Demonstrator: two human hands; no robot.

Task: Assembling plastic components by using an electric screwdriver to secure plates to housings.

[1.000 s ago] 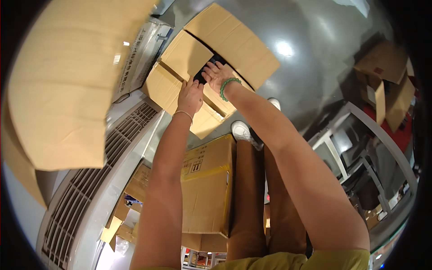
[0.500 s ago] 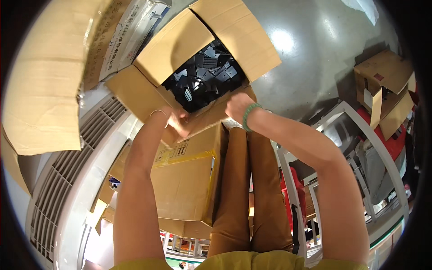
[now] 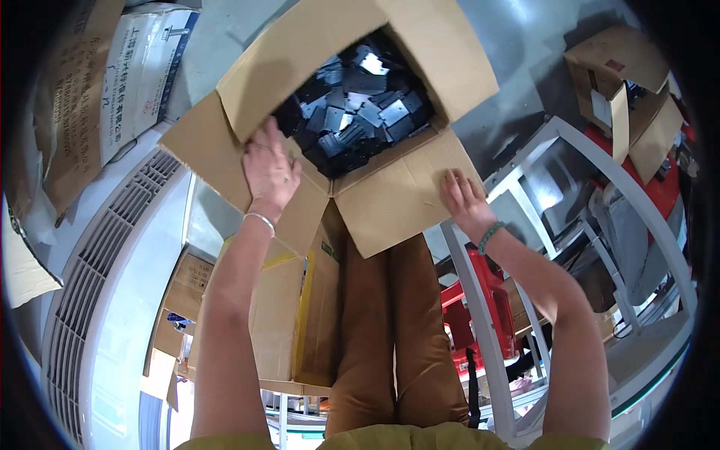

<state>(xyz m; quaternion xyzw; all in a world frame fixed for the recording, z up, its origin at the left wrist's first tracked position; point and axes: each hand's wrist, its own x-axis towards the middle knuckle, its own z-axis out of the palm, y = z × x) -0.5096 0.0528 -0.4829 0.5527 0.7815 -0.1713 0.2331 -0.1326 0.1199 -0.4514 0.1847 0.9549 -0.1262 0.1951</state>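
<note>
A brown cardboard box (image 3: pixel 405 52) stands open in front of me, filled with several small dark flat parts (image 3: pixel 360 112). My left hand (image 3: pixel 268 169) lies flat on the near left flap (image 3: pixel 217 161), fingers spread, a thin bracelet on the wrist. My right hand (image 3: pixel 466 201) presses flat on the near right flap (image 3: pixel 397 199), a green bead bracelet on its wrist. Neither hand holds anything. My brown trousers (image 3: pixel 390 330) show below the box.
A closed cardboard box with yellow tape (image 3: pixel 289 315) stands by my left leg. A white appliance with a vent grille (image 3: pixel 105 277) is on the left, with wrapped cartons (image 3: pixel 112 82) above it. A white metal frame (image 3: pixel 592 172), a red stool (image 3: pixel 487 300) and open cartons (image 3: pixel 622 82) are on the right.
The box flaps, shut a second ago, have been spread open, showing the dark parts inside. Both hands have moved apart and toward me, each onto a near flap.
</note>
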